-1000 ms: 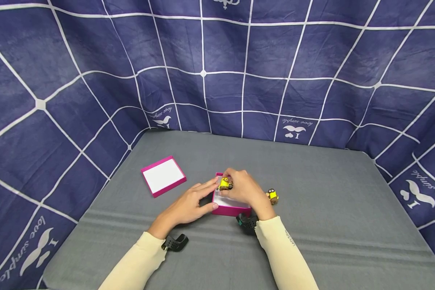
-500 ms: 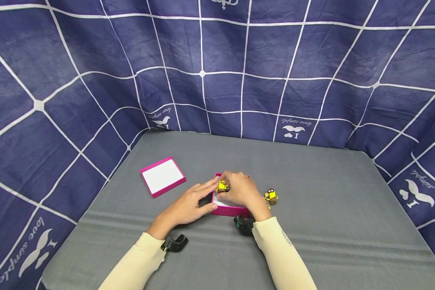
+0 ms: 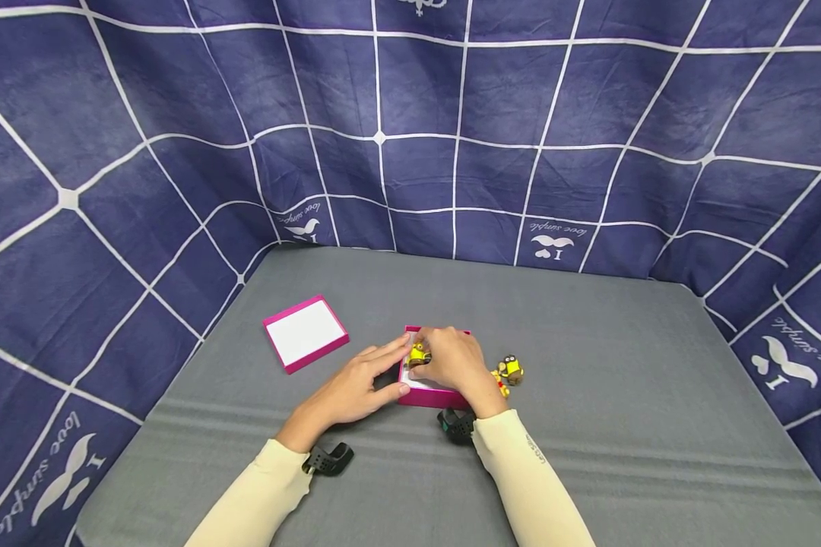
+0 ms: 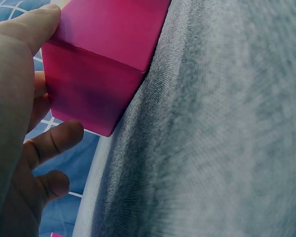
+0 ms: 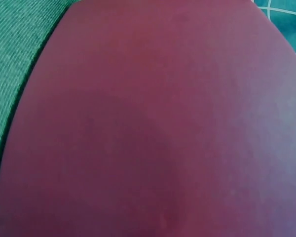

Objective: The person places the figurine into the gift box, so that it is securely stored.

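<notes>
In the head view a magenta box (image 3: 432,397) with a white inside stands uncovered on the grey cloth. My right hand (image 3: 456,363) reaches into it and pinches a yellow and brown Minion figurine (image 3: 419,355) near the left wall. My left hand (image 3: 359,386) lies along the box's left side, fingers straight at the rim and thumb at the near corner. In the left wrist view the thumb touches the box's upper edge (image 4: 103,54), with the other fingers loosely spread beside it. The box wall (image 5: 153,123) fills most of the right wrist view, hiding the right fingers.
The magenta lid (image 3: 306,334) lies to the left, white inside up. Just right of the right wrist, another Minion figurine (image 3: 511,368) and a small yellow and red figurine (image 3: 502,384) sit on the grey cloth (image 3: 629,395). A blue checked curtain (image 3: 492,137) hangs behind.
My right hand has moved slightly left and down inside the box with the Minion figurine. The yellow and red figurine shows more beside the wrist. My left hand stays put.
</notes>
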